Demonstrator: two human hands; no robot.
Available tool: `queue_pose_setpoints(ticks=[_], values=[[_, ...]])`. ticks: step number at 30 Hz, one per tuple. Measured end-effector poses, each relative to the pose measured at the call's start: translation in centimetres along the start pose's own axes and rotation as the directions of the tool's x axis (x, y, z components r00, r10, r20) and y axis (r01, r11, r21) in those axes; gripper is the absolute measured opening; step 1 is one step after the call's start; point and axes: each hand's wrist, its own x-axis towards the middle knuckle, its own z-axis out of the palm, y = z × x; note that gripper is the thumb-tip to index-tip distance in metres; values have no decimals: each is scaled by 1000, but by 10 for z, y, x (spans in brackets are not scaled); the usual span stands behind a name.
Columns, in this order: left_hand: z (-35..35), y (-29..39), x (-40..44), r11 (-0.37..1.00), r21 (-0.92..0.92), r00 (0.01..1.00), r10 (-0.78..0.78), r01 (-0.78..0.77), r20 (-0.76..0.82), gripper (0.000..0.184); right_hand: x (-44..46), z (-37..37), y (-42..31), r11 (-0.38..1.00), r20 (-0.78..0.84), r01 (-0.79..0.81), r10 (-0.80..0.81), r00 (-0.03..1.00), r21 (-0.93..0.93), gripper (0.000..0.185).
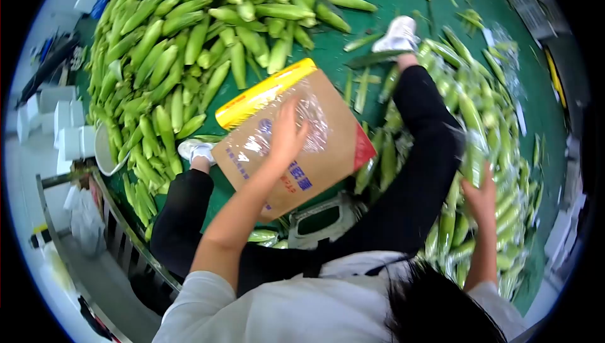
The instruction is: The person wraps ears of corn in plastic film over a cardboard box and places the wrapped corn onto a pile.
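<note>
In the head view, holds the left hand [290,133] over crumpled clear film [313,113] on a printed cardboard carton [328,154], with the fingers close together and the thumb apart; cannot tell how firmly it presses. Curls the right hand [483,197] around the near end of a film-wrapped corn bundle [472,132], with the thumb on one side and the fingers on the other. Has that bundle above a heap of wrapped corn [504,210], to the right of the dark-trousered right leg [428,122]. Straddles the tilted carton, with a yellow roll [252,102] along its far edge. Faces a large pile of unwrapped corn [157,53], on the far left of the green floor [441,2], with a white tub [106,154] against its near side and a plastic stool [322,220] near the carton.
</note>
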Motion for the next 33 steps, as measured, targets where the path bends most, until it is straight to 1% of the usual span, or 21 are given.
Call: queue_pose_setpoints(ticks=[1, 2, 3, 5, 7, 9, 10, 13, 14, 15, 17, 19, 22, 23, 24, 25, 27, 29, 30, 31, 33], values=[[15, -10, -10, 989, 133, 997, 65, -60, -35, 42, 14, -11, 26, 990, -76, -89, 81, 994, -109, 68], [38, -19, -18, 958, 259, 988, 141, -121, -61, 44, 32, -13, 49, 960, -188, -39, -14, 982, -276, 68], [72, -28, -35, 949, 213, 938, 161, -232, 306, 52, 55, -9, 59, 898, -293, -14, -128, 948, -440, 69], [121, 18, -68, 901, 155, 857, 315, -405, 409, 56, 101, 26, -36, 841, -349, 276, -461, 816, -465, 67], [123, 71, -77, 924, -287, 662, 381, -252, 645, 51, 156, 87, -126, 863, -132, 455, -488, 863, -219, 56], [180, 74, -150, 746, -666, 774, 417, 8, 476, 51, 241, 180, -163, 791, 157, 610, -599, 786, -36, 48], [174, 71, -140, 748, -660, 807, 347, 70, 478, 53, 283, 232, -181, 809, 291, 585, -574, 765, 57, 47], [118, 53, -107, 691, -647, 873, 47, 322, 485, 57, 449, 414, -167, 581, 43, 801, -805, 592, -141, 48], [101, 40, -97, 788, -578, 906, 62, 213, 418, 55, 486, 459, -170, 598, 32, 782, -790, 612, -177, 51], [79, 25, -86, 870, -481, 927, 85, 110, 365, 53, 516, 492, -178, 685, 193, 695, -668, 719, -217, 58], [17, -8, -66, 874, -486, 929, 184, -6, 320, 47, 486, 509, -208, 610, 169, 469, -483, 859, -639, 67], [-13, -52, -81, 931, -339, 956, 212, -134, 203, 37, 492, 512, -208, 726, 288, 408, -292, 912, -554, 63], [-62, -109, -100, 982, 61, 967, 166, -180, 193, 34, 497, 494, -181, 817, 435, 449, -278, 856, -362, 56], [-72, -123, -105, 974, 155, 966, 126, -163, 225, 31, 468, 468, -173, 996, 571, 76, -87, 816, 44, 52], [-78, -130, -108, 961, 199, 959, 138, -190, 247, 29, 429, 434, -167, 850, 737, -392, 7, 676, 352, 47], [-83, -135, -112, 945, 243, 951, 153, -220, 269, 27, 375, 406, -180, 664, 701, -579, 114, 704, 474, 39], [-87, -144, -118, 925, 284, 940, 163, -251, 299, 24, 307, 357, -142, 761, 714, -459, -7, 701, 458, 41], [-82, -146, -118, 923, 288, 937, 162, -254, 309, 22, 188, 310, -169, 895, 521, -69, -191, 832, 440, 36], [-83, -140, -116, 906, 303, 941, 223, -296, 253, 23, 168, 301, -153, 883, 577, 81, -368, 729, 462, 38], [-86, -135, -121, 890, 301, 924, 264, -344, 277, 22, 133, 297, -166, 804, 454, 362, -574, 681, 472, 46], [-92, -129, -131, 844, 292, 876, 352, -449, 330, 22, 95, 303, -191, 729, 539, 580, -673, 507, 364, 60]])
